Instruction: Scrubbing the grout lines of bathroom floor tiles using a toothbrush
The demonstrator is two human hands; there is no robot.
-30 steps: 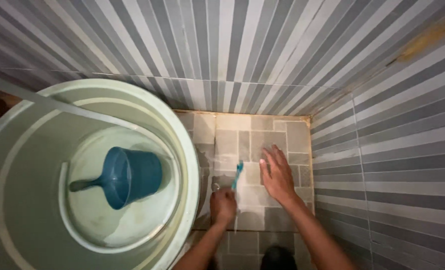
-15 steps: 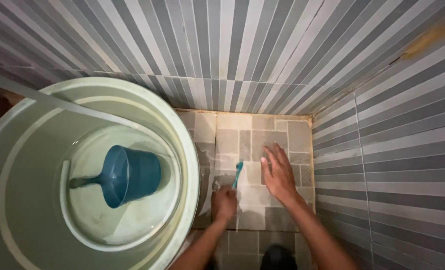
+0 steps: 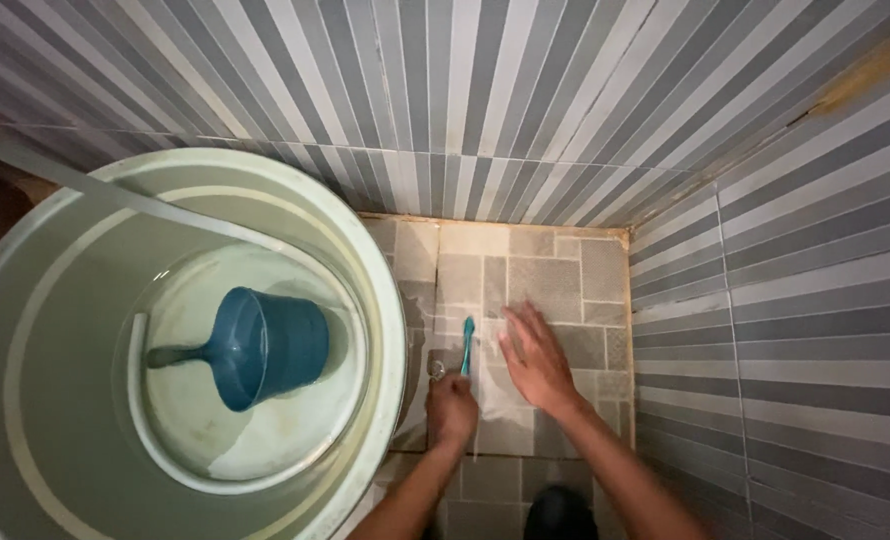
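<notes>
Down on the tiled floor point(image 3: 555, 275), in the corner where the two striped walls point(image 3: 525, 90) met, we found both hands at work. The left hand point(image 3: 451, 408) had its fingers closed around the handle of a small teal brush point(image 3: 467, 344), whose head pointed away from the person toward the far edge of the floor, lying over a pale, wet-looking patch of tile. The right hand point(image 3: 532, 358) lay just beside the brush, palm down, with its fingers spread open and flat against the floor, holding nothing. We saw a small round metal piece point(image 3: 436, 370) on the floor just left of the brush, close to the left hand. Along the left edge of the floor stood a large pale green bucket point(image 3: 25, 330), its rim near the left hand. Inside it, a blue dipper point(image 3: 265, 345) with a handle lay on its side in the water.
</notes>
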